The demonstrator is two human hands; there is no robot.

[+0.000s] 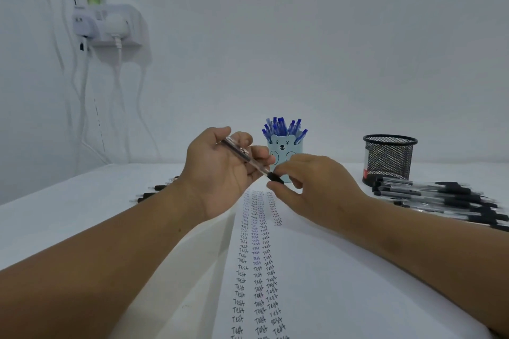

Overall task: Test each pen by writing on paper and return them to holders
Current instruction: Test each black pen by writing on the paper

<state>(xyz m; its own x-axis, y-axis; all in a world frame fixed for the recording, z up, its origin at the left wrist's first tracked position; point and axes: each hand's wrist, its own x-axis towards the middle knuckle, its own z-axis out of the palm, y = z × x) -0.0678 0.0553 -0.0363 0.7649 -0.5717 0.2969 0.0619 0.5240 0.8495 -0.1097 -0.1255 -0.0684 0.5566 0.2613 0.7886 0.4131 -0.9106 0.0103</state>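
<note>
Two hands up: our left hand grips a clear pen, our right hand pinches its black cap toward four o'clock, above the paper.

Both hands raised, left palm-up gripping, right fingertips pinching.

Dim, bluish, even light; soft shadows; wide-angle bending at edges; slight blur.
</note>
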